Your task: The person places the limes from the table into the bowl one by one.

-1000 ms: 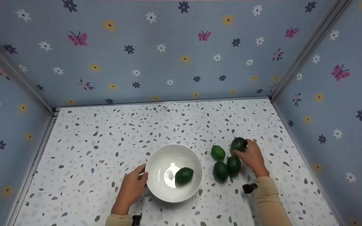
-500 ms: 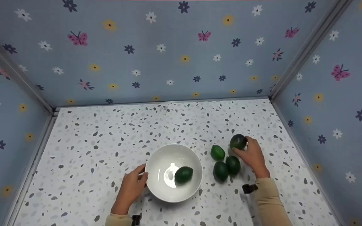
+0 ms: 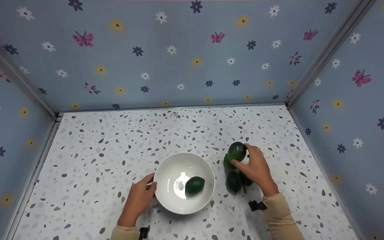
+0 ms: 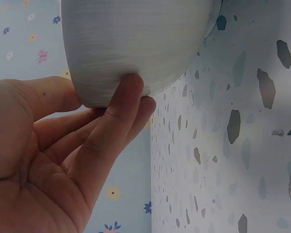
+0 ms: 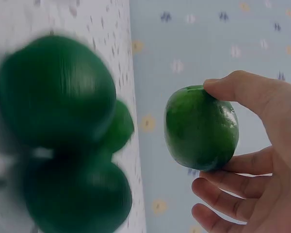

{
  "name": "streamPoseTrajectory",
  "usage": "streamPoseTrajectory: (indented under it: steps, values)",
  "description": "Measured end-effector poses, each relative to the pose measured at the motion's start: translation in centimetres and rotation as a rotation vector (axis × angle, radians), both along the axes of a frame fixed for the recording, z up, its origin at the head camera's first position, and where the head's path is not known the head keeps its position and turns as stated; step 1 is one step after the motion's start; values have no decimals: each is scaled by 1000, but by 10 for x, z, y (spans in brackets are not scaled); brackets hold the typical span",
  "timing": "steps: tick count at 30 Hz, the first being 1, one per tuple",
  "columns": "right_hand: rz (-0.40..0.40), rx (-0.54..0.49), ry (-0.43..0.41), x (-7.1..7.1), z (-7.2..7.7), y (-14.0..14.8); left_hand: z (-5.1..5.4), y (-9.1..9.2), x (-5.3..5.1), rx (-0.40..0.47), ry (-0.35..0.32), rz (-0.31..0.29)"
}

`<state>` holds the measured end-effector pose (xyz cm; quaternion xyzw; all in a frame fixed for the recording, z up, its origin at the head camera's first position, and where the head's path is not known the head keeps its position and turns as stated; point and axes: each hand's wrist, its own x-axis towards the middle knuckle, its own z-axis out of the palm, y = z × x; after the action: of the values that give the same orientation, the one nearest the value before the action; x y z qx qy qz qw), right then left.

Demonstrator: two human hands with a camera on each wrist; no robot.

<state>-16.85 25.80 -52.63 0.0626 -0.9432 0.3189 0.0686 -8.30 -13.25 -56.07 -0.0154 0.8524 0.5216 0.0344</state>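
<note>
"Handling?"
"Left hand (image 3: 138, 199), fingers bent lightly against the glossy round white bowl (image 3: 168, 167), should steady it. Right hand (image 3: 254, 166), thumb and fingers pinching a smooth oval green fruit (image 3: 237, 151), should pass high over the others."
"Counts?"
"One bowl, containing one dark-green oval fruit (image 3: 195, 185); one small bright-green fruit (image 3: 226, 162) and two larger dark-green fruits (image 3: 234, 182) on the speckled white tabletop (image 3: 112, 150); one held: five."

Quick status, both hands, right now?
Left hand: holding the white bowl at its side.
Right hand: holding a dark green fruit, off the table.
</note>
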Motion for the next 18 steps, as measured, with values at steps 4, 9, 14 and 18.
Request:
streamPoseTrajectory:
  steps: [4,9,14,18]
  values:
    - [60,32,58,6,2,-18,0,-1,0,1,-10,1]
    - [116,33,93,15,6,-39,0,-1,0,1,-8,-4]
    - [192,49,130,20,7,-61,0,-1,0,15,-20,-3]
    - [257,71,182,23,3,-77,0,-2,-1,21,-24,-3]
